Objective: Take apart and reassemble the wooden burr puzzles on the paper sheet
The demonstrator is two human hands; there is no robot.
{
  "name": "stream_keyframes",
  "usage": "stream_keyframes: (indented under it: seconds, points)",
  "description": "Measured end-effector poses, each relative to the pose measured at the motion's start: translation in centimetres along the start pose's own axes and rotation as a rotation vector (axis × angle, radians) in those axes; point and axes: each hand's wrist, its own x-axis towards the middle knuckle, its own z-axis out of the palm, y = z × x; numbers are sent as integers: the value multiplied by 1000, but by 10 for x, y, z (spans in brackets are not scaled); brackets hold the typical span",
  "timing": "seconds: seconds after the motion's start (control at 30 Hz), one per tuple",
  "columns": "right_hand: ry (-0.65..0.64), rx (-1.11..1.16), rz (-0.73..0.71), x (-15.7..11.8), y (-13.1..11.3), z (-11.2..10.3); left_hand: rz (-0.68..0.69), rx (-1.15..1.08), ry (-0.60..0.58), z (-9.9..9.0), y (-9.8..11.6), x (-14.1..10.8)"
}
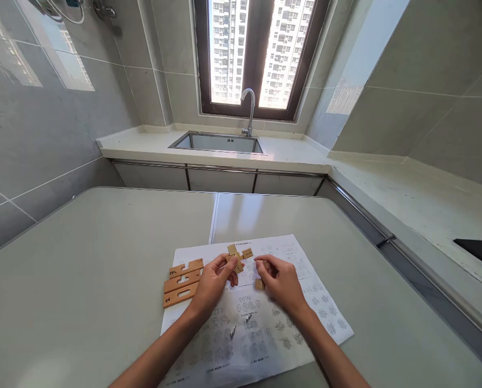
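My left hand (219,276) pinches a small cross-shaped assembly of notched wooden puzzle pieces (233,251) above a printed sheet. One short block end (247,253) sticks out on its right side. My right hand (279,277) is just to the right, with thumb and fingers drawn together; whether anything sits between the tips is too small to tell. Below its thumb shows a small wooden block (259,284), partly covered by the hand; I cannot tell whether it is touched. Left of my left hand lie three flat notched wooden pieces (182,281) with dark numbers, side by side.
The printed paper sheet (305,264), with rows of puzzle drawings, lies on a pale tabletop (103,258) with a seam. Beyond the table stand a counter (144,143), a sink (220,141), a faucet (249,110) and a window. Another counter (439,188) runs along the right.
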Motion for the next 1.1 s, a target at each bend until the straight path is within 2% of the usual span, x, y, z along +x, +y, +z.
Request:
stream_keyframes:
  seconds: [0.17,0.33,0.47,0.7,0.93,1.1]
  points:
    - [166,157,97,3,-2,-4,34,101,-72,0,-11,-1]
    - [232,179,94,3,-1,-5,127,286,-50,1,-16,-4]
    - [227,183,73,2,1,-3,194,389,-38,3,-12,-4]
    - [209,134,-14,-1,-1,-2,235,452,-24,4,-12,-4]
    - [195,73,-125,-3,1,1,199,332,4,2,-22,-3]
    - [145,43,-179,-6,2,4,200,384,20,0,-23,-3]
